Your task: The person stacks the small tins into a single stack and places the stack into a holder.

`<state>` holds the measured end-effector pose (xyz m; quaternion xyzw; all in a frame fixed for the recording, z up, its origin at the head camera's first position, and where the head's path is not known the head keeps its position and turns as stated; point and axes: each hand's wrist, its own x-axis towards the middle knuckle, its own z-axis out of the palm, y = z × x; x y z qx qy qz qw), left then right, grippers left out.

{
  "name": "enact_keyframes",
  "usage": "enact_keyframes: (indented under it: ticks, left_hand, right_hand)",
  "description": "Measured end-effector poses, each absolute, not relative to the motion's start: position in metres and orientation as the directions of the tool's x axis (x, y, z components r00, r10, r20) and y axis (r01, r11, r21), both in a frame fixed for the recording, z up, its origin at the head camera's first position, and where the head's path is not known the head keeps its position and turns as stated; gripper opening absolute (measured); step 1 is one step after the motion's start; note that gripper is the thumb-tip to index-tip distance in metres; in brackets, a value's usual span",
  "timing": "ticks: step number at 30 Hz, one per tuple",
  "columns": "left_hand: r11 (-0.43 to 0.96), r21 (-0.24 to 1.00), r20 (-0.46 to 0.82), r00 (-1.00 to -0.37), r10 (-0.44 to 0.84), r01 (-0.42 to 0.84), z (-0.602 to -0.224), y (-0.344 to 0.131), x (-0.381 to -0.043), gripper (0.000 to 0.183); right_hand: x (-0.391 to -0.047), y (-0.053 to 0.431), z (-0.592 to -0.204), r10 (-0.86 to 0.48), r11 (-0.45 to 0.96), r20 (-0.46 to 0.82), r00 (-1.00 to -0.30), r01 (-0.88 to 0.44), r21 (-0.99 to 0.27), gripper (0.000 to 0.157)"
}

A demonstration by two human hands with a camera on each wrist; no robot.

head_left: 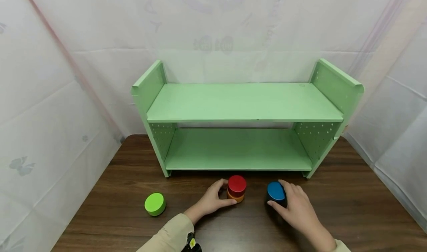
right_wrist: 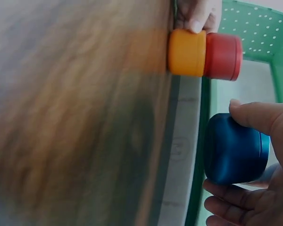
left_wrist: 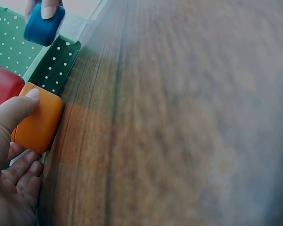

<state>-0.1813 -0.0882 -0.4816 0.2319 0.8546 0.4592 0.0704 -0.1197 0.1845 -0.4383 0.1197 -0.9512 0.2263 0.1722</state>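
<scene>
In the head view, a red round tin (head_left: 237, 184) stands on top of an orange round tin (head_left: 235, 198), near the front of the shelf. My left hand (head_left: 211, 198) holds the lower, orange tin between thumb and fingers, its thumb (left_wrist: 32, 95) lying on the orange side in the left wrist view. Further right, my right hand (head_left: 295, 205) grips a blue round tin (head_left: 276, 191) by its sides. The right wrist view shows this blue tin (right_wrist: 237, 148) raised off the table, its thumb on one side and fingers on the other. A bright green round tin (head_left: 155, 204) sits alone on the left.
A light green two-tier shelf (head_left: 245, 102) with perforated side panels stands at the back of the dark wooden table (head_left: 120, 185). White patterned cloth (head_left: 233, 29) hangs behind it and along both sides.
</scene>
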Motion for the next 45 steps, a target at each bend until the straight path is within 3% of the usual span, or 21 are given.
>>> enact_keyframes:
  ticks: [19, 45]
  left_hand:
    - [0.466, 0.822, 0.09, -0.882, 0.462, 0.328, -0.481, -0.089, -0.181, 0.055]
    - [0.455, 0.823, 0.111, -0.882, 0.458, 0.34, -0.483, -0.09, -0.182, 0.053]
  right_hand:
    - [-0.125, 0.158, -0.422, -0.17, 0.848, 0.436, -0.884, -0.356, -0.392, 0.069]
    - [-0.137, 0.135, -0.408, -0.197, 0.828, 0.399, -0.896, -0.37, -0.422, 0.069]
